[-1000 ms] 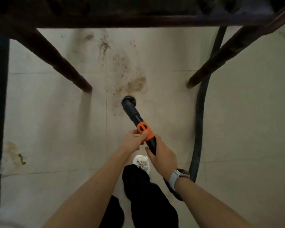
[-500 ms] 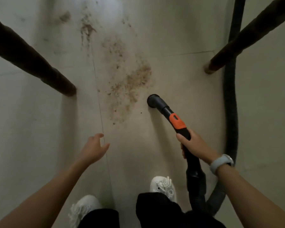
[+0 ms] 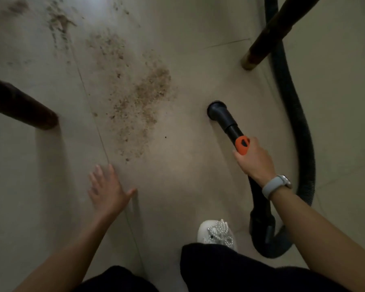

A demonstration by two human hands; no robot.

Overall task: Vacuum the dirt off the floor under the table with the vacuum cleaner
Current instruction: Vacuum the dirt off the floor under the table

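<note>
A patch of brown dirt (image 3: pixel 139 106) lies scattered on the pale floor, with thinner streaks (image 3: pixel 59 22) toward the far left. The black vacuum nozzle (image 3: pixel 218 112) sits on the floor to the right of the patch, apart from it. My right hand (image 3: pixel 254 161) grips the nozzle tube at its orange collar (image 3: pixel 242 145). My left hand (image 3: pixel 106 190) is spread flat with straight fingers low over or on the floor, just below the dirt; I cannot tell whether it touches.
Two dark wooden table legs stand on the floor, one at the left (image 3: pixel 30 110) and one at the upper right (image 3: pixel 261 49). The black ribbed hose (image 3: pixel 299 131) curves down the right side behind my arm. My white beaded shoe (image 3: pixel 217 232) is near the bottom.
My view has dropped closer to the floor. My left hand let go of the tube and now spreads flat near the floor. The nozzle has shifted right, off the dirt.
</note>
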